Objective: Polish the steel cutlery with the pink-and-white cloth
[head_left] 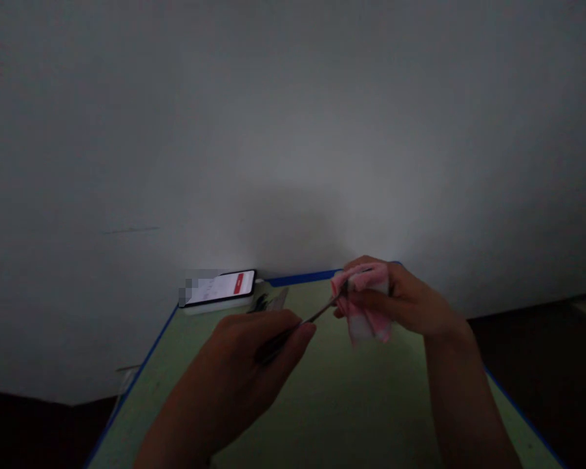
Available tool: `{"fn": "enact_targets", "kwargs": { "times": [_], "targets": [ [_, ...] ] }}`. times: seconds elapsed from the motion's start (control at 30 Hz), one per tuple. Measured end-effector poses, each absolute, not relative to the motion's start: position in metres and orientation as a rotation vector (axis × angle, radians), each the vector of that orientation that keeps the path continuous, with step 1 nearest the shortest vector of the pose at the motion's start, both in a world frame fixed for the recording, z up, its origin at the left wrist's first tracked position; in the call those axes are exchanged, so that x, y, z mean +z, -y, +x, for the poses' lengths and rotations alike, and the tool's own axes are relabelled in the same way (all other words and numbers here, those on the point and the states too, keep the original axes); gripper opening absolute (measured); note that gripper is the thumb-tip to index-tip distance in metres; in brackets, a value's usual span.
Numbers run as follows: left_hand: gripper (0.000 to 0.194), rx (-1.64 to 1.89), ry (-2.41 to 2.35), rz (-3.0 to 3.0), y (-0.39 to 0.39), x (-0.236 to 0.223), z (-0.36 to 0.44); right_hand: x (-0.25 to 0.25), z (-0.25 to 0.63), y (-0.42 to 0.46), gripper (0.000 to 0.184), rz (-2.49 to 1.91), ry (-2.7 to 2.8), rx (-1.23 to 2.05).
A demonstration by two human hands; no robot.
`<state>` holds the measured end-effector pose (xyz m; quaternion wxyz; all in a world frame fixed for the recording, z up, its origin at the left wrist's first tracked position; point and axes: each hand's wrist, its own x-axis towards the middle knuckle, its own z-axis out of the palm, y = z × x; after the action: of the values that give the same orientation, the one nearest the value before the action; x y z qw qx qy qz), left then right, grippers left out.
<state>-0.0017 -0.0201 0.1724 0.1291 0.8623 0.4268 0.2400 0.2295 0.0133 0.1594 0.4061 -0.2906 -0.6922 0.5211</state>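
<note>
My left hand [254, 365] is closed around one end of a thin, dark metal utensil [317, 314], its thumb and fingers pressed on the handle. The utensil slants up to the right, and its far end goes into a pink and white cloth [368, 306]. My right hand [405, 296] pinches this cloth around that end, with the thumb in front and the fingers behind. The cloth's loose corners hang below. Since the cloth covers the utensil's tip, its exact kind cannot be made out.
A phone [219, 290] with a lit screen lies on a white block at the table's back left, a white plug at its right end. Beside it is a greyish flat object [277, 301], partly hidden. The pale green table [342, 404] has blue edging and meets a grey wall [293, 130].
</note>
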Motion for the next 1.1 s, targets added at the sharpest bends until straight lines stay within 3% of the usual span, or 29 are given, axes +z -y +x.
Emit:
{"fn": "enact_targets", "kwargs": {
  "times": [0.53, 0.9, 1.1],
  "targets": [
    [0.038, 0.397, -1.1, 2.39, 0.009, 0.16, -0.011, 0.163, 0.234, -0.006, 0.015, -1.067, 2.496, 1.065],
    [0.037, 0.583, -1.124, 2.234, 0.002, 0.163, -0.014, 0.162, 0.229, -0.009, 0.024, -0.937, 2.097, 1.159],
    [0.037, 0.933, -1.156, 2.115, 0.003, 0.162, 0.004, 0.151, 0.192, -0.018, 0.029, -0.735, 1.296, 1.003]
  ]
}}
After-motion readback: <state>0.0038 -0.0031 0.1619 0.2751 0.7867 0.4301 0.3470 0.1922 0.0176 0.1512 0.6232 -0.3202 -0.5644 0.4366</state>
